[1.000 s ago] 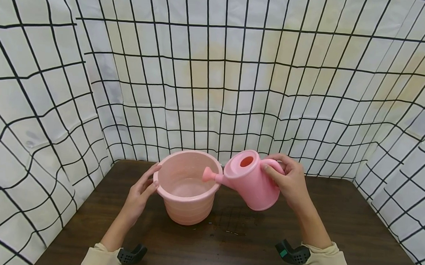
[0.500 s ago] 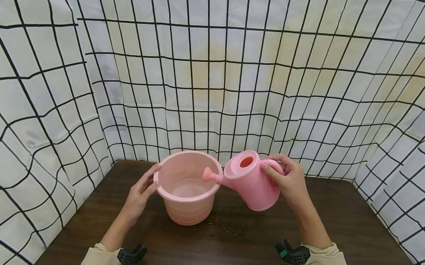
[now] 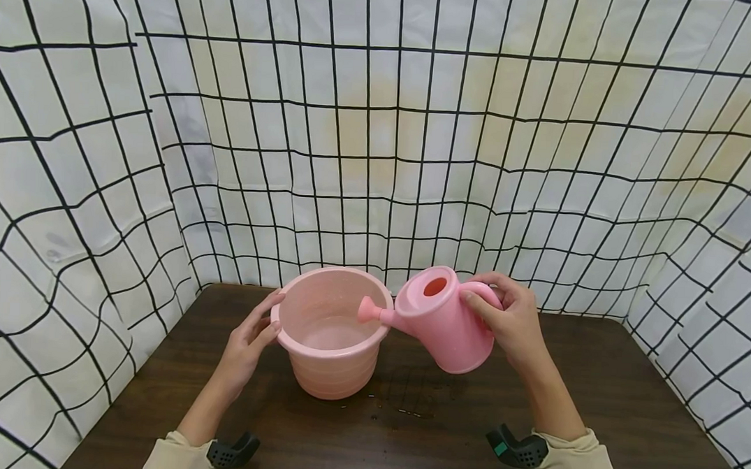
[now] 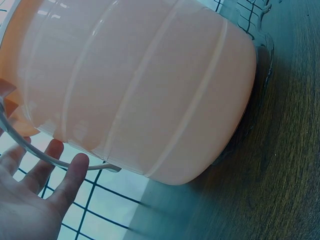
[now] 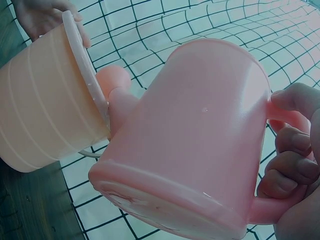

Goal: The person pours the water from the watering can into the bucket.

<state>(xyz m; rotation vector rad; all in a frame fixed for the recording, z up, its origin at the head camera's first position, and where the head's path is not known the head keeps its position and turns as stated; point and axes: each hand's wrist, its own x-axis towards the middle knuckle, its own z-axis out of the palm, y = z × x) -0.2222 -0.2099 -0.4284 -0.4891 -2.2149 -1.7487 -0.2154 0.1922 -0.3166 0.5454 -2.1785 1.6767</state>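
In the head view, almost nothing had changed over the last second; the right hand [image 3: 513, 316] was in the same spot, its fingers curled round the handle of the pink watering can [image 3: 453, 330]; the can hung above the table [image 3: 366, 447], tipped to the left, with its spout head [image 3: 369, 310] reaching over the near-right rim of the bucket [image 3: 331, 374]; the left hand [image 3: 247, 346] had not shifted either, its fingers and thumb spread apart against the bucket's left rim; for the work in hand, this stillness suggested a pause or a steady pouring pose, though no stream could be made out; wet marks [image 3: 410, 411] lay on the table in front.

In the left wrist view, the left hand's fingers were parted and loosely bent, next to the bucket's thin pale bail [image 4: 55, 161]; the bucket stood with its base on the table, and a wet-looking edge showed beside that base.

In the right wrist view, the right hand's fingers were wrapped through the can's handle in a firm-looking grip; the can's underside showed, so it was clear of the table; the spout head showed just past the bucket's rim; whether water remained inside the can was hidden.
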